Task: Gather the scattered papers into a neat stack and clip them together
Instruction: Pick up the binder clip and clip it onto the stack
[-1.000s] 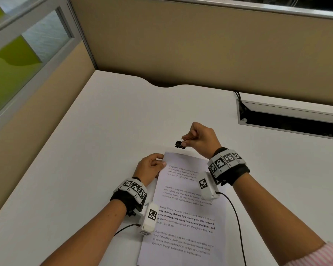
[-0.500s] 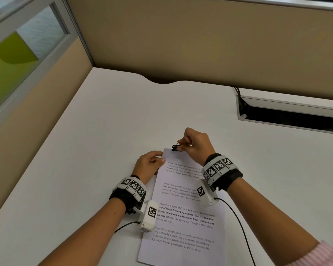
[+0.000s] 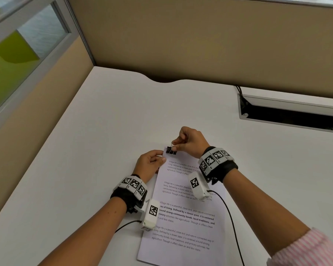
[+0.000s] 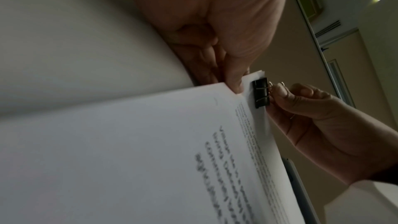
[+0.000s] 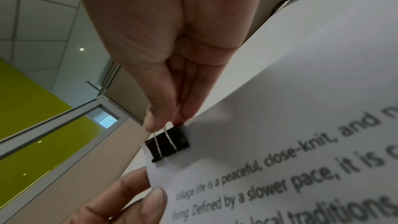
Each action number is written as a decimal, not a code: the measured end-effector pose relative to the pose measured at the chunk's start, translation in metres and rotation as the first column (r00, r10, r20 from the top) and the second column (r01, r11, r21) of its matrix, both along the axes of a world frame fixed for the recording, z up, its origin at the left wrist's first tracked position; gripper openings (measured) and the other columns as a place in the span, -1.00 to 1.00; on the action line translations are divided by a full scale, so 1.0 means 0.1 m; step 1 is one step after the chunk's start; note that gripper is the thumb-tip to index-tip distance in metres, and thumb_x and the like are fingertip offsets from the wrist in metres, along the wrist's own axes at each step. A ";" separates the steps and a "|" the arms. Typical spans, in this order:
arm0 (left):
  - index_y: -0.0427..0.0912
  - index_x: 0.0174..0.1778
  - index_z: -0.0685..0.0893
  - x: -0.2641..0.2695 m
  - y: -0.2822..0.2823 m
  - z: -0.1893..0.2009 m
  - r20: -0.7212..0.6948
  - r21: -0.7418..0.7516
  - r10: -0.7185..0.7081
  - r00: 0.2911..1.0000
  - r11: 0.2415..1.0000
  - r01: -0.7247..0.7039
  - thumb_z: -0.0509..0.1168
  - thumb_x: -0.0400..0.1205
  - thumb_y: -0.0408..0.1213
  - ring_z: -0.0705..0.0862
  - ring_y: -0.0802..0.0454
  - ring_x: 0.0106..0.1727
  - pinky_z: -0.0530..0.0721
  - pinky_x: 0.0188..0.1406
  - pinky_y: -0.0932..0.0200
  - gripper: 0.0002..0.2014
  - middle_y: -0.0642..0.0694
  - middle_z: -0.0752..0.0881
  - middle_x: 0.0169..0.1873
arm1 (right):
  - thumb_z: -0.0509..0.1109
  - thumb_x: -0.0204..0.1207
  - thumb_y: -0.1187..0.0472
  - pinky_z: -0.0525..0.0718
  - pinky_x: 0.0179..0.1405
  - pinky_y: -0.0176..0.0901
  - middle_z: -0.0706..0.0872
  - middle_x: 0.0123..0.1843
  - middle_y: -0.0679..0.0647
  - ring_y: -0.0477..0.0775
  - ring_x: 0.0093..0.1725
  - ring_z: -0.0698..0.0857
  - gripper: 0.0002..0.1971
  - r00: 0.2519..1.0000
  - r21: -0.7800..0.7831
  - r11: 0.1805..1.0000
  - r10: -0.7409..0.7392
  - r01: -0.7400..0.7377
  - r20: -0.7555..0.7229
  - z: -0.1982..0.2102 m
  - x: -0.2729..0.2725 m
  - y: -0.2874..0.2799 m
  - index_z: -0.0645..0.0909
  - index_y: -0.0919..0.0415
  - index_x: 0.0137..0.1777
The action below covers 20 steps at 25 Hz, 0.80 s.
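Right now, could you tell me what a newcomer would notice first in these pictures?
Probably the black binder clip on the top corner of the printed paper stack, mid-desk. The right hand pinches its wire handles, while the left hand pinches the stack's corner beside it.

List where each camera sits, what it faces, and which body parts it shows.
Head: looks down at the desk; both forearms and hands show.
Left wrist: along the left hand, pinching the papers.
Right wrist: along the right hand, pinching the clip's wire handles.
All three views share the clip on the papers' top edge.
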<state>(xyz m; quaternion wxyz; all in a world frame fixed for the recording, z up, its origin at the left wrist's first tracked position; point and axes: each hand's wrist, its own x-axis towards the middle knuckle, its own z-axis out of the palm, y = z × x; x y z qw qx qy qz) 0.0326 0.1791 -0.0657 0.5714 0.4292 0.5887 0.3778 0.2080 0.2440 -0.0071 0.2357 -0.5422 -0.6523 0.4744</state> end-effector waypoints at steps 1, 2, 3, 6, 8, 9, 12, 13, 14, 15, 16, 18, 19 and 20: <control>0.04 -0.11 0.70 -0.01 0.00 0.01 0.002 0.000 0.002 1.000 1.000 -0.002 0.37 0.55 -0.37 0.76 -0.04 -0.19 0.77 -0.10 -0.01 -0.83 -0.13 0.78 -0.24 | 0.57 0.24 0.45 0.65 -0.18 -0.38 0.79 -0.21 0.11 -0.10 -0.18 0.76 -0.55 1.000 -0.014 1.000 -0.009 0.009 -0.005 0.00 -0.01 0.00 0.29 0.10 -0.39; 0.04 -0.12 0.70 -0.01 0.00 0.02 0.006 -0.001 0.003 1.000 1.000 -0.003 0.37 0.55 -0.38 0.77 -0.01 -0.21 0.78 -0.12 0.01 -0.83 -0.11 0.79 -0.25 | 0.57 0.25 0.43 0.65 -0.14 -0.37 0.80 -0.17 0.12 -0.09 -0.17 0.76 -0.58 1.000 -0.023 1.000 -0.016 0.016 -0.001 0.00 -0.01 0.00 0.33 0.10 -0.37; 0.04 -0.12 0.70 0.00 -0.01 0.03 0.009 -0.003 0.001 1.000 1.000 -0.001 0.37 0.56 -0.38 0.78 0.01 -0.23 0.78 -0.15 0.03 -0.82 -0.09 0.80 -0.26 | 0.58 0.26 0.40 0.66 -0.11 -0.34 0.81 -0.13 0.14 -0.07 -0.16 0.76 -0.61 1.000 -0.025 0.999 -0.023 0.023 0.010 0.00 -0.01 -0.01 0.37 0.09 -0.34; 0.04 -0.13 0.69 0.01 -0.01 0.04 0.006 -0.004 0.004 1.000 1.000 -0.004 0.37 0.55 -0.39 0.78 0.09 -0.26 0.78 -0.22 0.12 -0.82 -0.04 0.80 -0.28 | 0.59 0.28 0.31 0.68 0.03 -0.20 0.82 -0.01 0.14 0.03 -0.09 0.77 -0.70 1.000 -0.041 0.999 -0.010 0.011 0.022 0.00 0.02 -0.04 0.49 0.10 -0.18; -0.02 -0.07 0.69 0.00 -0.01 0.05 0.016 -0.011 -0.002 1.000 1.000 0.003 0.36 0.56 -0.39 0.78 0.06 -0.24 0.78 -0.22 0.12 -0.85 -0.06 0.80 -0.26 | 0.60 0.29 0.21 0.65 0.12 -0.15 0.78 0.08 0.09 0.06 0.01 0.76 -0.62 0.999 -0.098 0.995 0.035 -0.031 0.036 0.02 0.07 -0.04 0.54 0.13 0.06; -0.07 -0.04 0.69 0.00 -0.01 0.06 0.025 -0.013 -0.009 1.000 1.000 0.010 0.35 0.57 -0.40 0.79 0.07 -0.25 0.78 -0.24 0.14 -0.85 -0.04 0.81 -0.28 | 0.58 0.31 0.16 0.62 0.17 -0.13 0.76 0.13 0.09 0.06 0.07 0.73 -0.55 0.994 -0.133 0.989 0.077 -0.067 0.079 0.03 0.10 -0.04 0.54 0.15 0.18; -0.20 0.06 0.67 0.01 -0.02 0.11 0.052 -0.027 -0.031 0.998 0.999 0.032 0.32 0.59 -0.42 0.79 0.18 -0.33 0.77 -0.35 0.24 -0.84 0.04 0.82 -0.33 | 0.42 0.48 0.12 0.55 0.12 -0.13 0.74 0.17 0.15 0.04 0.09 0.64 -0.67 0.910 -0.178 0.966 0.237 -0.185 0.339 0.05 0.20 -0.07 0.63 0.20 0.22; -0.21 0.09 0.66 0.01 -0.03 0.15 0.061 -0.034 -0.046 0.997 0.998 0.048 0.31 0.60 -0.41 0.80 0.20 -0.33 0.77 -0.35 0.25 -0.83 0.03 0.82 -0.31 | 0.36 0.52 0.15 0.53 0.07 -0.15 0.75 0.16 0.16 0.04 0.07 0.63 -0.73 0.888 -0.164 0.969 0.236 -0.185 0.395 0.07 0.22 -0.10 0.67 0.20 0.17; -0.21 0.11 0.64 0.00 -0.05 0.19 0.077 -0.044 -0.066 0.995 0.997 0.070 0.29 0.61 -0.40 0.80 0.21 -0.32 0.78 -0.34 0.25 -0.83 0.03 0.82 -0.29 | 0.34 0.53 0.18 0.52 0.05 -0.16 0.76 0.15 0.17 0.06 0.08 0.65 -0.76 0.881 -0.141 0.975 0.215 -0.170 0.421 0.11 0.22 -0.13 0.70 0.20 0.14; -0.18 0.11 0.63 -0.01 -0.08 0.22 0.102 -0.067 -0.095 0.990 0.993 0.102 0.28 0.62 -0.38 0.80 0.21 -0.30 0.78 -0.32 0.25 -0.84 0.06 0.83 -0.29 | 0.32 0.54 0.20 0.53 0.06 -0.17 0.76 0.14 0.17 0.10 0.12 0.66 -0.77 0.883 -0.120 0.982 0.184 -0.146 0.432 0.13 0.22 -0.13 0.71 0.20 0.13; -0.15 0.12 0.62 -0.03 -0.13 0.26 0.121 -0.080 -0.148 0.982 0.984 0.158 0.26 0.63 -0.36 0.81 0.20 -0.26 0.78 -0.28 0.25 -0.84 0.07 0.84 -0.28 | 0.32 0.54 0.21 0.53 0.07 -0.17 0.77 0.14 0.17 0.13 0.15 0.67 -0.77 0.887 -0.089 0.989 0.147 -0.120 0.437 0.20 0.22 -0.13 0.71 0.21 0.13; -0.15 0.17 0.61 -0.08 -0.30 0.28 0.159 -0.108 -0.280 0.947 0.948 0.298 0.27 0.62 -0.35 0.82 0.15 -0.12 0.78 -0.14 0.22 -0.78 0.05 0.84 -0.16 | 0.32 0.55 0.22 0.51 0.04 -0.18 0.77 0.15 0.17 0.15 0.18 0.67 -0.77 0.897 -0.035 0.998 0.068 -0.058 0.437 0.36 0.23 -0.10 0.71 0.21 0.14; -0.16 0.21 0.60 -0.11 -0.41 0.29 0.185 -0.117 -0.332 0.925 0.927 0.356 0.30 0.59 -0.35 0.81 0.10 -0.04 0.78 -0.06 0.19 -0.74 0.03 0.83 -0.08 | 0.32 0.55 0.23 0.48 0.02 -0.20 0.76 0.15 0.17 0.15 0.18 0.67 -0.76 0.897 -0.009 0.999 0.037 -0.037 0.440 0.45 0.24 -0.07 0.71 0.22 0.14; -0.16 0.23 0.60 -0.14 -0.53 0.28 0.206 -0.126 -0.369 0.906 0.909 0.398 0.33 0.55 -0.34 0.80 0.06 0.03 0.77 0.01 0.16 -0.69 0.01 0.82 -0.01 | 0.32 0.55 0.23 0.46 0.01 -0.22 0.76 0.16 0.17 0.15 0.18 0.66 -0.76 0.894 0.016 0.999 0.020 -0.031 0.447 0.54 0.25 -0.03 0.71 0.22 0.15</control>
